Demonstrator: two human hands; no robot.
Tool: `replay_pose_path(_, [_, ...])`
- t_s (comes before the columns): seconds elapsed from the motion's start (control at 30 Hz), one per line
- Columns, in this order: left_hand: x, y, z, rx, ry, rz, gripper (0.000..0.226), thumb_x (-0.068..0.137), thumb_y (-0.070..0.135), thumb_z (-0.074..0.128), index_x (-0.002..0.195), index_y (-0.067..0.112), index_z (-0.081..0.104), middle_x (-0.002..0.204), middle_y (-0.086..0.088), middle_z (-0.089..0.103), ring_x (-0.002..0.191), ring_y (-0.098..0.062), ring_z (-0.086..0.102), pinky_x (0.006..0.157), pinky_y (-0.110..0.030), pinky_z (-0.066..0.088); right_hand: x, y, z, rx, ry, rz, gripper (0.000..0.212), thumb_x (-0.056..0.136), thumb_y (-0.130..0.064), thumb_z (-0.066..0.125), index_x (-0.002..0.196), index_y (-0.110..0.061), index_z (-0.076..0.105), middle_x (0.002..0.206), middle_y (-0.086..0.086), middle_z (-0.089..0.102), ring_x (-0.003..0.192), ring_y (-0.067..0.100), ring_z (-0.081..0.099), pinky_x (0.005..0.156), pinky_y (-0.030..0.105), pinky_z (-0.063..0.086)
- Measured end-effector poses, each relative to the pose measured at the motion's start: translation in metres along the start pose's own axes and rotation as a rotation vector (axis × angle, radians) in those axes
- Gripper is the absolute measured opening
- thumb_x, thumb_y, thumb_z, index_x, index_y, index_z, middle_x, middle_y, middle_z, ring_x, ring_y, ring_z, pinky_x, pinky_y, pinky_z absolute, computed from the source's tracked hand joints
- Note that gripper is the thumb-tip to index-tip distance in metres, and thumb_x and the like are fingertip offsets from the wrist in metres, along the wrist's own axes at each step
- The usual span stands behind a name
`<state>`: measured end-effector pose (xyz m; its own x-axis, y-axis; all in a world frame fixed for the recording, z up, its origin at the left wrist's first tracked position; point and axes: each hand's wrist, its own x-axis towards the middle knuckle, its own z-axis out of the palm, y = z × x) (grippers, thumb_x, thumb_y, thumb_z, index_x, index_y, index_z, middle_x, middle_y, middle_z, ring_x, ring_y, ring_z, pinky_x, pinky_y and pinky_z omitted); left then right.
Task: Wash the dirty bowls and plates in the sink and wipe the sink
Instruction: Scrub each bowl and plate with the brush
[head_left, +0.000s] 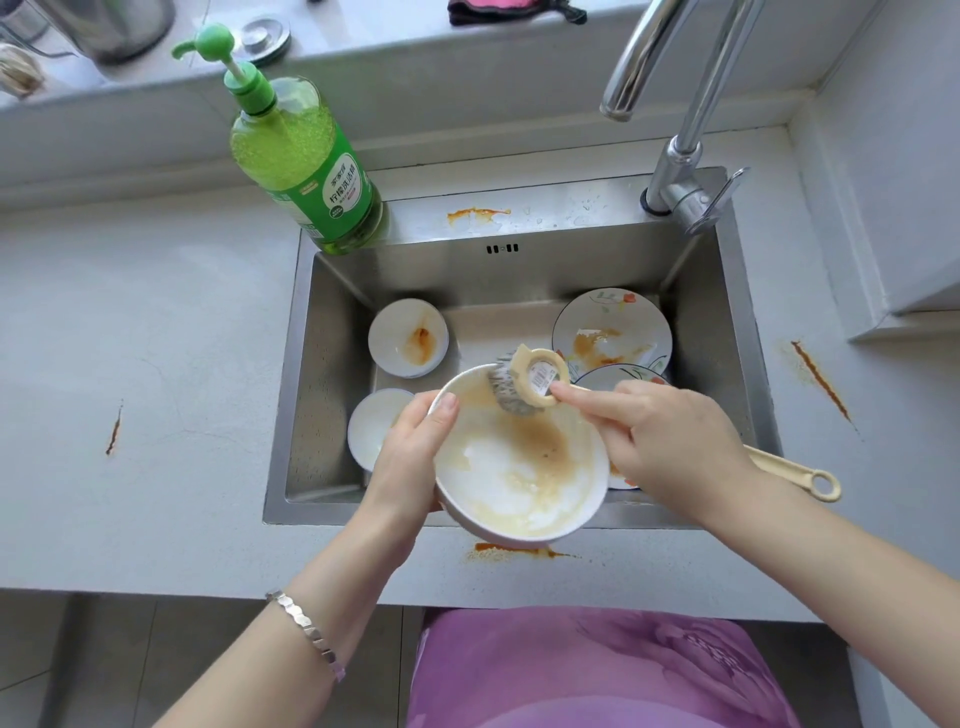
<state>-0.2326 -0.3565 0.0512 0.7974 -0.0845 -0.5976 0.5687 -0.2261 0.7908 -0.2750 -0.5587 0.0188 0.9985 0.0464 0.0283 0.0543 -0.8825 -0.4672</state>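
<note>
My left hand (410, 457) grips the rim of a white bowl (524, 483) smeared with brown sauce and foam, held over the sink's front edge. My right hand (670, 436) holds a cream long-handled scrub brush (530, 382), index finger stretched along it, its steel-wool head against the bowl's far inner wall. In the steel sink (332, 364) lie a stained small bowl (409, 338), another white bowl (374, 423) partly behind my left hand, a flowered plate (613, 332) with orange smears, and a second flowered plate (623, 374) mostly hidden under my right hand.
A green dish-soap pump bottle (306, 156) stands at the sink's back left corner. The chrome tap (675, 130) rises at the back right. Orange sauce stains mark the sink ledge (475, 214), the front counter (509, 552) and the right counter (821, 379). A dark cloth (509, 10) lies on the sill.
</note>
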Motion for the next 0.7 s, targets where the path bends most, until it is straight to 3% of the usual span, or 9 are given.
replay_pose_path(0.1, [0.004, -0.003, -0.001, -0.017, 0.099, 0.02, 0.018, 0.098, 0.038, 0.038, 0.093, 0.034, 0.055, 0.098, 0.003, 0.061, 0.086, -0.018, 0.06, 0.067, -0.035, 0.049, -0.015, 0.007, -0.002, 0.318, -0.177, 0.235, 0.038, 0.095, -0.025, 0.046, 0.115, -0.057, 0.051, 0.085, -0.002, 0.07, 0.079, 0.018, 0.062, 0.064, 0.037, 0.052])
replay_pose_path(0.17, [0.004, -0.006, 0.001, -0.066, 0.149, -0.007, 0.018, 0.098, 0.037, 0.037, 0.09, 0.033, 0.053, 0.096, 0.003, 0.06, 0.083, -0.017, 0.059, 0.067, -0.035, 0.049, -0.026, 0.003, -0.003, 0.665, -0.109, 0.439, 0.039, 0.094, -0.022, 0.051, 0.108, -0.059, 0.052, 0.107, -0.015, 0.068, 0.1, 0.002, 0.061, 0.089, 0.028, 0.05])
replay_pose_path(0.2, [0.004, -0.007, 0.002, -0.098, 0.161, -0.028, 0.018, 0.099, 0.037, 0.037, 0.09, 0.033, 0.053, 0.096, 0.003, 0.06, 0.084, -0.018, 0.059, 0.069, -0.037, 0.051, -0.028, 0.001, 0.0, 0.768, -0.052, 0.525, 0.038, 0.094, -0.021, 0.052, 0.109, -0.056, 0.053, 0.11, -0.018, 0.066, 0.099, -0.004, 0.059, 0.09, 0.022, 0.047])
replay_pose_path(0.3, [0.004, -0.012, 0.008, -0.172, 0.132, -0.068, 0.019, 0.098, 0.039, 0.036, 0.095, 0.037, 0.054, 0.103, 0.002, 0.062, 0.089, -0.019, 0.062, 0.076, -0.044, 0.054, -0.027, -0.002, 0.01, 1.028, -0.012, 0.809, 0.037, 0.089, -0.025, 0.059, 0.123, -0.04, 0.054, 0.085, 0.004, 0.07, 0.047, -0.001, 0.045, 0.049, 0.009, 0.038])
replay_pose_path(0.37, [0.002, -0.013, 0.013, -0.222, 0.086, -0.079, 0.02, 0.098, 0.039, 0.035, 0.1, 0.037, 0.055, 0.105, 0.001, 0.062, 0.092, -0.02, 0.062, 0.072, -0.041, 0.055, -0.021, -0.002, 0.012, 1.291, -0.091, 0.936, 0.046, 0.08, -0.035, 0.064, 0.125, -0.036, 0.053, 0.074, 0.004, 0.067, 0.036, 0.002, 0.028, 0.035, 0.012, 0.024])
replay_pose_path(0.47, [0.002, -0.011, 0.021, -0.296, 0.013, -0.109, 0.028, 0.098, 0.039, 0.034, 0.117, 0.031, 0.053, 0.109, -0.001, 0.064, 0.095, -0.022, 0.063, 0.063, -0.034, 0.056, -0.013, 0.002, 0.008, 1.66, -0.205, 0.971, 0.057, 0.072, -0.044, 0.062, 0.123, -0.021, 0.054, 0.061, -0.001, 0.057, 0.036, 0.002, 0.024, 0.032, 0.011, 0.018])
replay_pose_path(0.53, [0.005, -0.01, 0.022, -0.281, -0.017, -0.11, 0.031, 0.099, 0.039, 0.032, 0.122, 0.029, 0.051, 0.111, -0.002, 0.064, 0.095, -0.022, 0.063, 0.059, -0.033, 0.056, -0.013, 0.005, 0.005, 1.766, -0.25, 0.949, 0.067, 0.068, -0.046, 0.072, 0.126, -0.019, 0.051, 0.069, 0.002, 0.052, 0.038, 0.002, 0.025, 0.033, 0.01, 0.021])
replay_pose_path(0.6, [0.008, -0.009, 0.022, -0.24, -0.053, -0.108, 0.029, 0.099, 0.04, 0.032, 0.118, 0.031, 0.05, 0.112, -0.002, 0.063, 0.095, -0.022, 0.063, 0.059, -0.034, 0.057, -0.014, 0.008, 0.004, 1.712, -0.274, 0.912, 0.083, 0.062, -0.042, 0.08, 0.136, -0.026, 0.044, 0.086, 0.008, 0.048, 0.042, 0.003, 0.026, 0.035, 0.011, 0.022])
replay_pose_path(0.7, [0.013, -0.013, 0.022, -0.111, -0.094, -0.115, 0.022, 0.099, 0.04, 0.033, 0.109, 0.036, 0.052, 0.113, 0.0, 0.061, 0.093, -0.016, 0.062, 0.065, -0.034, 0.058, -0.015, 0.005, 0.007, 1.579, -0.233, 0.886, 0.081, 0.068, -0.034, 0.074, 0.14, -0.028, 0.039, 0.093, 0.01, 0.043, 0.043, 0.004, 0.025, 0.034, 0.013, 0.023])
